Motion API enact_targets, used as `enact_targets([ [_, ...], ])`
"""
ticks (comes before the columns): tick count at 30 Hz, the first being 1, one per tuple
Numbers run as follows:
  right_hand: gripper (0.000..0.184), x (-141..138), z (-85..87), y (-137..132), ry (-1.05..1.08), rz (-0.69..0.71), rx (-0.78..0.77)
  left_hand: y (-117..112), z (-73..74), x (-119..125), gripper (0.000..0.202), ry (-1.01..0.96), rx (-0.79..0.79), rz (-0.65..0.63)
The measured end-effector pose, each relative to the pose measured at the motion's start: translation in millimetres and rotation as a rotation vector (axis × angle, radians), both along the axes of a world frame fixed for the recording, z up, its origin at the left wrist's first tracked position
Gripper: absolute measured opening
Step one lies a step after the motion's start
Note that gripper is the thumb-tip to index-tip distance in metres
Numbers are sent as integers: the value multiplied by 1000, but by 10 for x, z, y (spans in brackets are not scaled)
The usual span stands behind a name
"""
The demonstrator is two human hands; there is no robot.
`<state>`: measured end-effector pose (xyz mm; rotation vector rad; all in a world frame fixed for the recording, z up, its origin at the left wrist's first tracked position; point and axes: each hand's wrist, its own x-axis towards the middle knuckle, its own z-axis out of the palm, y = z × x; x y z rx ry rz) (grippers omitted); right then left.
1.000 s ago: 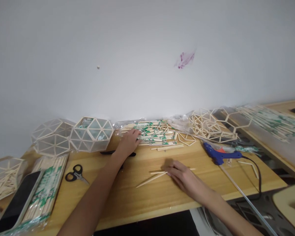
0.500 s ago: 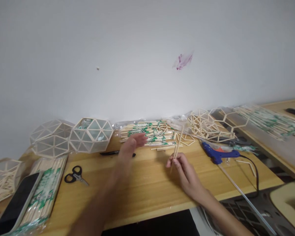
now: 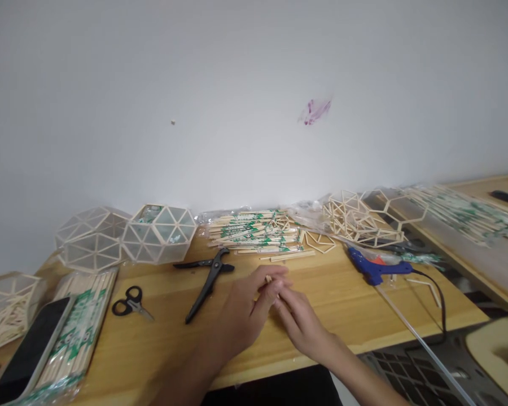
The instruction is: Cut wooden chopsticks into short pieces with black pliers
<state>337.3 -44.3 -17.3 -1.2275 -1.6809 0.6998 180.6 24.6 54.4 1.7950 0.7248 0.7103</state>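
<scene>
Close together over the front middle of the table, my left hand (image 3: 246, 310) and my right hand (image 3: 300, 324) are both closed around wooden chopsticks (image 3: 268, 278). Only the pale tips show above the fingers; the rest is hidden inside the hands. To the left of my left hand lies a black plier-like cutter (image 3: 210, 280) with its handles spread. Just behind the hands are a few loose sticks (image 3: 292, 256) and a pile of chopsticks in green-printed wrappers (image 3: 254, 231).
Stick-framed bowls (image 3: 158, 234), scissors (image 3: 132, 304), a phone (image 3: 27, 349) and a chopstick pack (image 3: 78, 324) occupy the left. At right lie a blue glue gun (image 3: 375, 266) with a long clear glue stick (image 3: 423, 341), its cable, and stick frames (image 3: 359, 220).
My left hand has come down and right to meet my right hand, uncovering the cutter. The chopsticks, upright in my right hand before, are now tipped and enclosed by both hands.
</scene>
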Motion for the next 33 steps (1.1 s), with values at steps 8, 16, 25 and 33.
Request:
enact_targets([
  [8,26,150,262,70,-90,37,-107,183,-113,-281,23,48,60,145],
  [16,32,447,321,460,-560,44,-128,593,-356,-427,20,383,355,113],
  [25,25,859,-59,696,-555,-400,83,1345,-513,-349,17,528,583,290],
  [33,20,805,-329,704,-565,-353,210,1385,-521,-200,8,676,649,379],
])
